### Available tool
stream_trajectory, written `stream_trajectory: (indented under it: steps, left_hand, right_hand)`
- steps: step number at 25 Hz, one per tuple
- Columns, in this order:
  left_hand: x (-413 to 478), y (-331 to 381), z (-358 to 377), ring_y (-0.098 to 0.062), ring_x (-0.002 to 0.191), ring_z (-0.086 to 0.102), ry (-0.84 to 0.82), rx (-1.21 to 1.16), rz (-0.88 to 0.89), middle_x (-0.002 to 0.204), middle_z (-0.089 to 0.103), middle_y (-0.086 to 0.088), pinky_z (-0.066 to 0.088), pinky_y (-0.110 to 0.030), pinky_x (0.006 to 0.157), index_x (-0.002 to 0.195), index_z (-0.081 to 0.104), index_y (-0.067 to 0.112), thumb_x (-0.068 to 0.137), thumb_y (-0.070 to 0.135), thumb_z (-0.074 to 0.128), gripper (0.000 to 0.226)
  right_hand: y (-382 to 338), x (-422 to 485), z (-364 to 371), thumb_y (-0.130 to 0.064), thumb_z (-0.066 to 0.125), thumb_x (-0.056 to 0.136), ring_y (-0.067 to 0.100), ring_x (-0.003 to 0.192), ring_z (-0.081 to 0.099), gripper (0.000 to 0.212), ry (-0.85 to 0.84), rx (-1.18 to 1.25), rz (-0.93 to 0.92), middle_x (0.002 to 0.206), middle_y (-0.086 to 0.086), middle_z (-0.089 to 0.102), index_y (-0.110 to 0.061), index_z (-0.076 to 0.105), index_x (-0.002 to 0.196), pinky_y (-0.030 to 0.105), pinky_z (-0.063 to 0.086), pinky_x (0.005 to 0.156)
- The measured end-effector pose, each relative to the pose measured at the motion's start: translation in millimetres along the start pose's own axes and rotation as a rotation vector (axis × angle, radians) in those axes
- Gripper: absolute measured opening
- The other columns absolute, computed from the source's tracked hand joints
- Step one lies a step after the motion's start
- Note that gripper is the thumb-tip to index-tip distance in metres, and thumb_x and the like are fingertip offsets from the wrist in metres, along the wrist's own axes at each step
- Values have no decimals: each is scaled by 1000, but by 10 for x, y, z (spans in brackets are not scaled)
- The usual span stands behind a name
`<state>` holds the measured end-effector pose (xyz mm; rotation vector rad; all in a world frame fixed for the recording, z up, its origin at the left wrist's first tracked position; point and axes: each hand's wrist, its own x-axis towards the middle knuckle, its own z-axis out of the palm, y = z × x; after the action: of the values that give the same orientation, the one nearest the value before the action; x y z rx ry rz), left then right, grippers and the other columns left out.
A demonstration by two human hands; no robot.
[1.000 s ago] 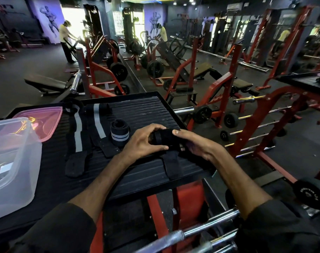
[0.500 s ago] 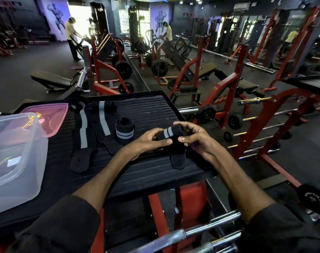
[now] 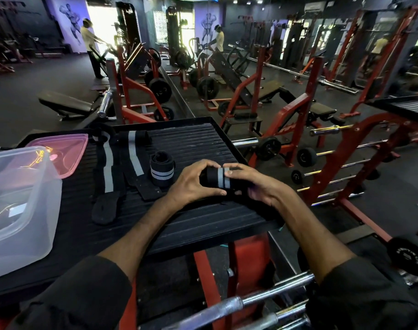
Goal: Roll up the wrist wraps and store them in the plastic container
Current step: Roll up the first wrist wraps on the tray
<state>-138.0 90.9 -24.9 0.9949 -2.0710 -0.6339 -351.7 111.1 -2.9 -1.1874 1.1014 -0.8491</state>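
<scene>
On the black ribbed tray [image 3: 198,144] in front of me, near its right edge, I hold one rolled wrist wrap [image 3: 218,181] between both hands. My left hand [image 3: 193,184] grips the left end of the roll, with the thumb below and the fingers curled over the top. My right hand [image 3: 258,184] grips the right end in the same manner. The grey stripe of the wrap shows between my fingertips. I cannot tell if the roll touches the tray or is just above it.

To the left of my left hand, a second rolled wrap [image 3: 161,172] stands upright on the tray. Further left, two unrolled wraps [image 3: 107,167] lie flat side by side, each with a grey stripe along its length. The clear plastic container [image 3: 24,210] stands at the left end of the tray, well apart from my hands. Its pink lid [image 3: 67,151] lies just behind it.
</scene>
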Motion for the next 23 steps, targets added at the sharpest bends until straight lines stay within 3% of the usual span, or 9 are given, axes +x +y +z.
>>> stream_trajectory:
  steps: [3,7,11,15,19,23]
  left_hand:
    - [-5,0,0,-1,111,59,42,34,104,120,64,8,43,-13,98,123,61,20,64,34,94,69]
    - [20,38,-22,-9,124,56,-147,-258,-160,132,57,8,47,-29,105,134,52,28,71,19,90,75]
    - [2,67,-51,-4,128,53,-270,-394,-289,137,56,10,44,-21,104,142,47,29,80,15,84,74]
    - [18,123,-37,6,120,54,-89,-327,-213,133,58,11,43,-14,98,132,56,24,70,16,91,72]
    - [12,94,-29,-10,121,59,54,-304,-117,129,61,12,47,-28,104,123,58,30,64,20,95,70]
    - [-23,118,-41,-2,120,58,99,-129,-14,128,63,12,41,-15,104,127,54,24,67,25,93,72]
  right_hand:
    - [32,8,7,-33,81,75,12,94,66,47,12,-43,-13,99,-4,72,-23,66,118,25,49,67]
    - [43,-2,-6,-1,82,61,16,85,69,57,39,155,-110,99,4,67,-19,68,113,27,56,63]
    - [51,1,6,13,77,53,19,88,67,67,28,203,-159,101,9,66,-16,70,113,31,57,75]
    - [41,1,-18,16,70,59,20,90,67,73,-16,304,-169,110,8,65,-20,67,123,35,56,77]
    - [8,-16,-64,-2,73,72,21,99,61,56,-185,343,-118,111,5,65,-27,66,122,45,42,91]
    - [-23,-31,-51,-10,72,77,20,97,64,51,-221,347,-92,107,5,67,-23,62,125,45,44,90]
